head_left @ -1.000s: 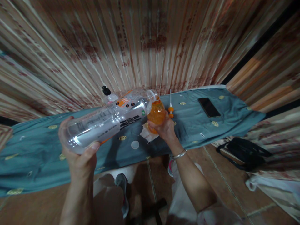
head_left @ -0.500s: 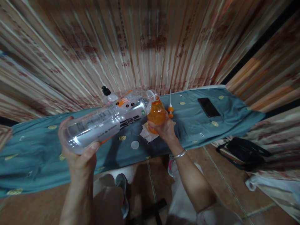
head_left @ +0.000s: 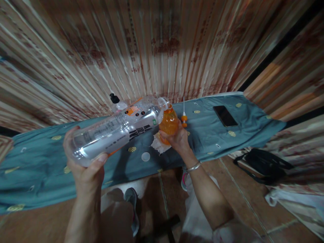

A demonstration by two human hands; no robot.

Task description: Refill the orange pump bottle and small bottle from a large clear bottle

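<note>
My left hand grips the base of a large clear plastic bottle, which is tilted with its mouth to the right. That mouth meets the open neck of an orange bottle, and my right hand is wrapped round the orange one. Under the orange bottle lies a crumpled white tissue. An orange pump top with a pale tube rests just right of it. A round whitish cap lies near the cloth's front edge. Whether liquid flows between the bottles is hard to make out.
A teal patterned cloth covers the narrow table. Behind the large bottle stands a pump bottle with a black head. A phone lies at the right. Pleated curtains hang close behind; a black bag sits low at right.
</note>
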